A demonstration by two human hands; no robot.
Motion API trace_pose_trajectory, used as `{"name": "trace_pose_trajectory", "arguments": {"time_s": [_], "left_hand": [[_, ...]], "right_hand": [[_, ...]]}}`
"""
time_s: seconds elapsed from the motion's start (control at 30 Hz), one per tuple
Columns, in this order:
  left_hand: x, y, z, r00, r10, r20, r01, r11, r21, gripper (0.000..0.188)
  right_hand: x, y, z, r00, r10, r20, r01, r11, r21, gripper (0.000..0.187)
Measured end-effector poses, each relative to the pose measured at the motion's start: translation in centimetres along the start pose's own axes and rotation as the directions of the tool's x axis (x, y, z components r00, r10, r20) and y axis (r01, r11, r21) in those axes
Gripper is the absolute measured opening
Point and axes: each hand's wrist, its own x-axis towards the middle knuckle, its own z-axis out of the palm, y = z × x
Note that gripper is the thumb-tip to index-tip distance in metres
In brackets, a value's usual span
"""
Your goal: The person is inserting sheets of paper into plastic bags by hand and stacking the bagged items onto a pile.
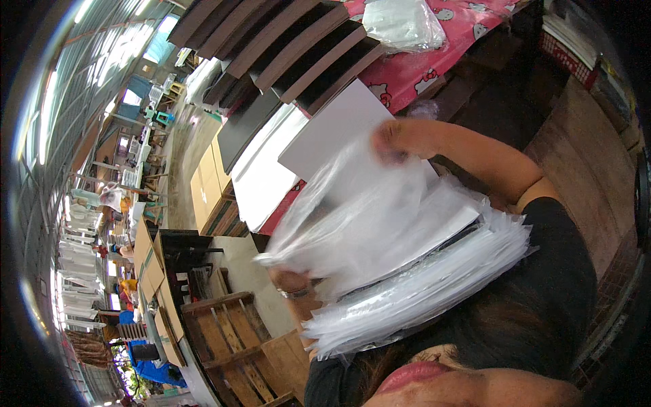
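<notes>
Clear plastic sheeting [371,210], judged mid-spread; left hand [290,279], its eight o'clock; right hand [388,144], twelve; each grip obscured, cannot tell; next move should want even tension.

Roof: ribbed metal sheeting [88,68] is lit by bright tubes [46,119].
Cartons: brown cardboard cartons [209,190] are stacked beside the pale floor [180,163].
Woodwork: a slatted wooden frame [234,357] is seen at lower left (much like a pallet).
Crate: whitish material is held in a red perforated crate [566,57], upper right.
Far side: a teal stool [163,117] and blue sheeting [152,372] are glimpsed.
</notes>
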Motion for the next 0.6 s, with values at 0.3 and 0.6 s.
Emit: {"name": "trace_pose_trajectory", "arguments": {"time_s": [0.3, 0.6], "left_hand": [[1.2, -1.6, 1.0, 0.982, -0.185, 0.04, 0.174, 0.966, 0.19, 0.044], [3.9, -1.5, 4.1, 0.803, -0.593, -0.057, 0.464, 0.561, 0.686, 0.025]], "right_hand": [[-1.0, -3.1, 3.1, 0.901, -0.099, -0.423, 0.265, 0.897, 0.354, 0.014], [-1.5, -2.0, -0.4, 0.884, -0.436, -0.167, 0.467, 0.831, 0.302, 0.018]]}}
